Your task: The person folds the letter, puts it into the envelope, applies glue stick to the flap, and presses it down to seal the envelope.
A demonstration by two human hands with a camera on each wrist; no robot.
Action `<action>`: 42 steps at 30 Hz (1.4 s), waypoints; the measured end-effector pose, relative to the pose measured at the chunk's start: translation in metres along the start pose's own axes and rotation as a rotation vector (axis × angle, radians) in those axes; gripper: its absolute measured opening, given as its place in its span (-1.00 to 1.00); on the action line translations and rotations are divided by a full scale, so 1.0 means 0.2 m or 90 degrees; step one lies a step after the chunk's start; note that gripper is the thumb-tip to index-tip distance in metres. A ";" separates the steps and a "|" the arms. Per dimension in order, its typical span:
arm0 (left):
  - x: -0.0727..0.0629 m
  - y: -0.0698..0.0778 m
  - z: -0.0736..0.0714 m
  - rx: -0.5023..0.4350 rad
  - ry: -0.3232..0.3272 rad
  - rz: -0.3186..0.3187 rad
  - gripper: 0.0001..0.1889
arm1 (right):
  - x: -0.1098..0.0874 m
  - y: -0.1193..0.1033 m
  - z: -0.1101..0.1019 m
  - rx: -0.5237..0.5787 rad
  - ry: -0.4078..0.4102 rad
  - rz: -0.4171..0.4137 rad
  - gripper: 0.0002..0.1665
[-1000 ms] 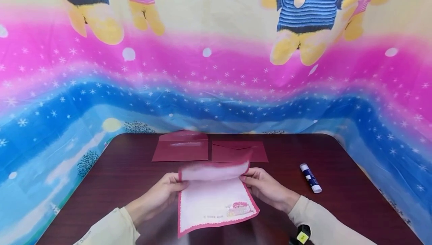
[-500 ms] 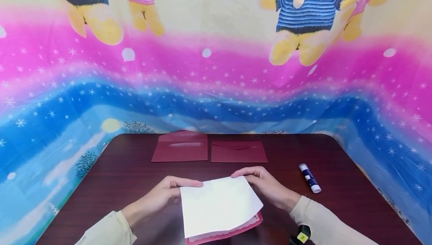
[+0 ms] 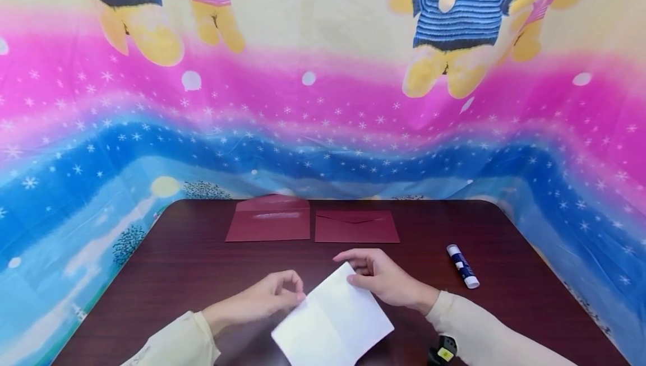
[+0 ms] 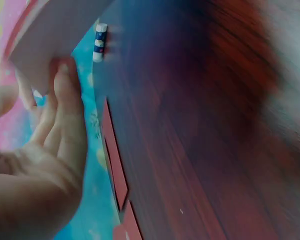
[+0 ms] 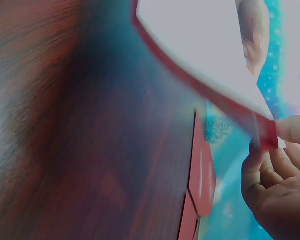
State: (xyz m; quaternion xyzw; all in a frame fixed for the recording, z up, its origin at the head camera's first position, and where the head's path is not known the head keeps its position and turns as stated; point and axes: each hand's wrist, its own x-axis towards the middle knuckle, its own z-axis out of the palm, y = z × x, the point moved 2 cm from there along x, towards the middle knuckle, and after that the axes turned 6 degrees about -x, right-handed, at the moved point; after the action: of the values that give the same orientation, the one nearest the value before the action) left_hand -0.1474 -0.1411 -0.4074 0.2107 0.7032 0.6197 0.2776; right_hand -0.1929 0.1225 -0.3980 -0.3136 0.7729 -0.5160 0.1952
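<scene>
A sheet of letter paper (image 3: 330,321), its white back facing up with a faint crease across it, is held tilted above the near side of the table. Its reddish-pink border shows along the edge in the right wrist view. My right hand (image 3: 386,279) pinches the upper corner between thumb and fingers; in the right wrist view the thumb of this hand (image 5: 280,185) lies on the corner. At the sheet's left edge, the thumb and index finger of my left hand (image 3: 259,301) pinch the paper. The left wrist view shows that hand's fingertips (image 4: 64,70) against the paper.
Two dark red envelopes lie side by side at the table's far edge: the left envelope (image 3: 270,227) with its flap up, the right envelope (image 3: 357,228) with its flap down. A glue stick (image 3: 462,267) lies at the right. Behind the table (image 3: 192,265) hangs a printed cloth (image 3: 323,119).
The sheet's top half came down over its printed side, leaving the white back up. It has since turned, its left side swinging toward me. My left hand has shifted along its edge.
</scene>
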 end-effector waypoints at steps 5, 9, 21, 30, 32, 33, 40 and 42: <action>0.06 0.00 0.07 0.034 -0.071 -0.030 -0.76 | 0.03 -0.03 0.03 -0.030 -0.030 -0.026 -0.52; 0.08 0.01 0.09 0.048 -0.043 -0.019 -0.79 | 0.04 -0.05 -0.03 -0.048 -0.006 -0.016 -0.54; 0.08 0.03 0.01 -0.023 0.209 0.034 -0.66 | -0.01 0.01 -0.14 0.022 0.143 0.100 -0.38; 0.10 0.05 0.05 -0.099 0.308 0.030 -0.61 | -0.03 0.03 -0.01 0.083 0.047 0.078 -0.43; 0.10 0.05 0.05 -0.126 0.301 0.023 -0.57 | -0.03 0.02 -0.01 0.114 0.047 0.074 -0.43; 0.10 0.04 0.05 -0.144 0.294 0.019 -0.55 | -0.03 0.02 0.00 0.133 0.049 0.075 -0.43; 0.08 0.03 0.05 -0.291 0.227 0.024 -0.53 | -0.05 0.03 0.00 0.249 0.051 0.064 -0.54; 0.07 0.03 0.05 -0.312 0.205 0.027 -0.64 | -0.06 0.04 -0.01 0.270 0.051 0.061 -0.63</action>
State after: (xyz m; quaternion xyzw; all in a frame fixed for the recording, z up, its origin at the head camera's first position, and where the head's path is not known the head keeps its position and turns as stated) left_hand -0.1522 -0.1229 -0.4039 0.0509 0.5632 0.8021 0.1919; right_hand -0.1869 0.1335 -0.4045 -0.2077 0.6683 -0.6689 0.2503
